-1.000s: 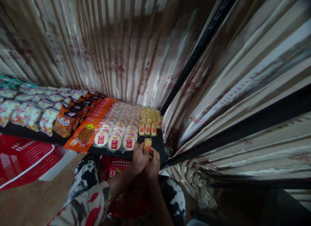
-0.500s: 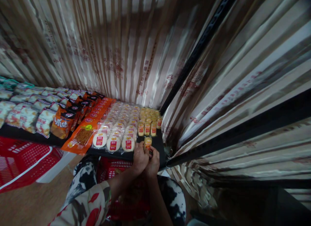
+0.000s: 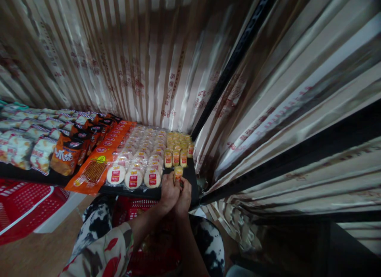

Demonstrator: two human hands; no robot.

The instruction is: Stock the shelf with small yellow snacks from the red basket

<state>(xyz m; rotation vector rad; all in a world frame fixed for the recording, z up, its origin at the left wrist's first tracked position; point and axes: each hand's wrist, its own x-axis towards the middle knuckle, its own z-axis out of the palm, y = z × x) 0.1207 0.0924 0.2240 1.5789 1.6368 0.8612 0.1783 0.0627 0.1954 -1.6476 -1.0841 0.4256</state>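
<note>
While the whole view has slid a little left and down against the pictures from 1 s and 0.5 s ago, the 2 hands have barely altered their pose: they sit pressed side by side at the front edge of the black shelf, just as before. The small yellow packet between them looks slightly more upright and closer to the row of like packets behind it, so the work in hand seems to be setting this 1 packet at the front of that block, and it is not yet let go.

The left hand curls round the packet's lower left side, and the right hand pinches its lower right corner with thumb and fingertips; both are closed on it. The packet stands on the shelf just ahead of the knuckles, with its top clear of the fingers, near the shelf's right end.

To its left lie 3 round white cakes with red labels at the front of their own rows, then a long orange packet and orange snack bags. Striped curtain hangs behind the shelf, and a red basket shows below at the left.
</note>
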